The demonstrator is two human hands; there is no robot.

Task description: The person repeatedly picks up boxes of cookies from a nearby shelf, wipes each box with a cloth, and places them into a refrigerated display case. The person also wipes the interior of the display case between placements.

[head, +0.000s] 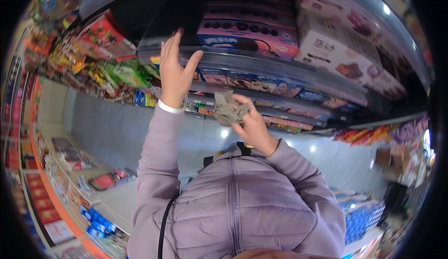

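Observation:
My left hand (pixel 176 70) is raised with its fingers spread, at the front edge of a dark store shelf (pixel 157 41); whether it touches the shelf I cannot tell. A crumpled grey-brown cloth (pixel 229 110) is gripped in my right hand (pixel 252 120), in front of the lower shelves. Pink and blue snack boxes (pixel 246 34) are stacked on the shelf, right of my left hand. Beside them stand large white cartons (pixel 336 52) with pictures on them.
Hanging snack bags (pixel 129 71) line the left side of the shelf. Smaller packets (pixel 238 78) fill the lower tier. Orange bags (pixel 367 135) hang at the right. Blue boxes (pixel 364 217) are piled low at the right, and a display counter (pixel 119 203) stands at the left.

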